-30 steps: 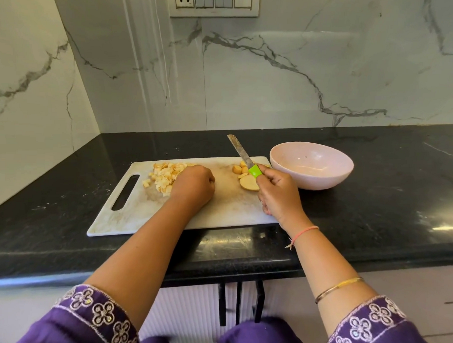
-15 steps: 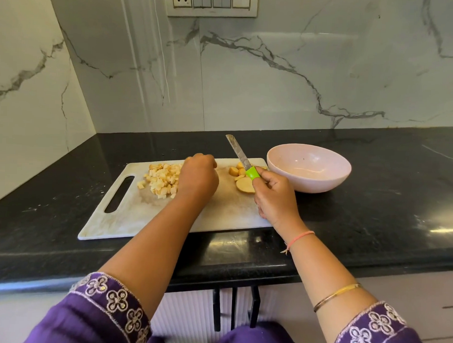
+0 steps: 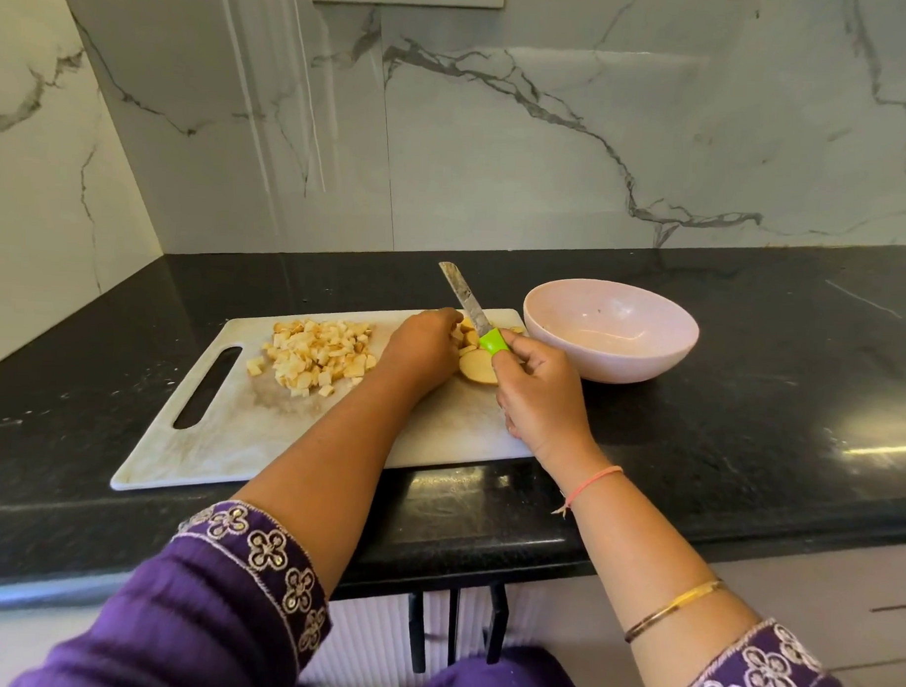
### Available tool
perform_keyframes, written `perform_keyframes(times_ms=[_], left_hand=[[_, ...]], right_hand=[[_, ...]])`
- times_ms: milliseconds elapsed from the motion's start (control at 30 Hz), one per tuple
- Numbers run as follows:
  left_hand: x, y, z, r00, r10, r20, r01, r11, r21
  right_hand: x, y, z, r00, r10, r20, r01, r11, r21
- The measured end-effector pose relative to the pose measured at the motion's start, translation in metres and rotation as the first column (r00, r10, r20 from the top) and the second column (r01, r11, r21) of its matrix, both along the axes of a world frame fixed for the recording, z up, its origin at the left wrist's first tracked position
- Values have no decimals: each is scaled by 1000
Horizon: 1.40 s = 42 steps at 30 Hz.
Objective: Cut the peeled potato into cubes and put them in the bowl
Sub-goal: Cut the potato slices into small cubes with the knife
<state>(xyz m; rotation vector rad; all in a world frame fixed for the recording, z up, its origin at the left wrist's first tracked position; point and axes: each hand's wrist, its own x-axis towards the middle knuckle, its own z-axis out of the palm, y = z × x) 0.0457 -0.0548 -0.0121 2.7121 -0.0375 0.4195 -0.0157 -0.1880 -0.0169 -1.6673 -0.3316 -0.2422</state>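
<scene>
Potato cubes (image 3: pixel 317 356), pale yellow and heaped, lay on the left half of the white marbled plastic cutting board (image 3: pixel 221 438), which sat on the black stone table (image 3: pixel 746 405). Uncut tan potato slices (image 3: pixel 478 370) sat at the board's right end, just beside the round pale pink bowl (image 3: pixel 619 367). The left hand (image 3: pixel 425 350) curled knuckles-up over the slices; its fingertips were hidden, so its grip could not be told. The right hand (image 3: pixel 539 392) wrapped the handle of the green-handled steel knife (image 3: pixel 465 302), with the blade slanting away between left hand and bowl. A white grey-veined marble wall (image 3: pixel 550 141) rose behind.
</scene>
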Motion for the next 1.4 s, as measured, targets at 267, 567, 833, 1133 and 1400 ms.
perform_keyframes(times_ms=[267, 567, 833, 1133, 1400], left_hand=[[-1, 9, -8, 998, 54, 12, -53, 996, -67], [-17, 21, -13, 998, 55, 35, -55, 998, -7], [-12, 15, -11, 995, 9, 95, -9, 1000, -4], [-18, 17, -13, 998, -25, 51, 24, 999, 33], [-22, 14, -12, 999, 25, 38, -27, 999, 33]], right_hand=[[6, -4, -2, 1000, -23, -10, 23, 999, -41], [1, -1, -3, 1000, -7, -12, 6, 998, -55], [4, -3, -3, 1000, -19, -1, 18, 998, -58], [7, -1, -6, 999, -39, -12, 38, 996, -87], [6, -1, -3, 1000, -20, -10, 19, 996, -83]])
